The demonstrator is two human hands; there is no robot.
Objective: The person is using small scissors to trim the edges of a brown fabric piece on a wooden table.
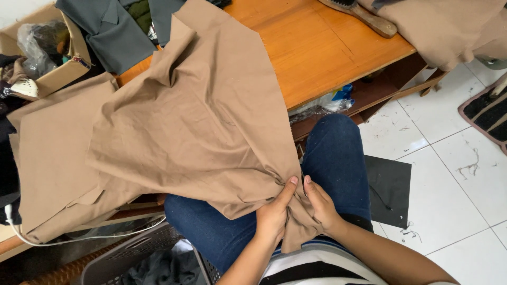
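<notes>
A large piece of tan cloth (200, 116) drapes from the wooden table (317, 47) down onto my lap. My left hand (274, 214) pinches a bunched corner of it with the thumb pointing up. My right hand (319, 206) grips the same bunched fold right beside it, the two thumbs nearly touching. Both hands rest over my blue-jeaned thigh (338, 158). The cloth's lower corner hangs down between my wrists.
More tan fabric (47, 158) lies at left, and another tan piece (449, 26) at top right beside a wooden brush (369, 18). Grey garments (113, 31) and a cardboard box (58, 74) sit at the back. A dark basket (142, 253) stands below; a black sheet (388, 190) lies on white tiles.
</notes>
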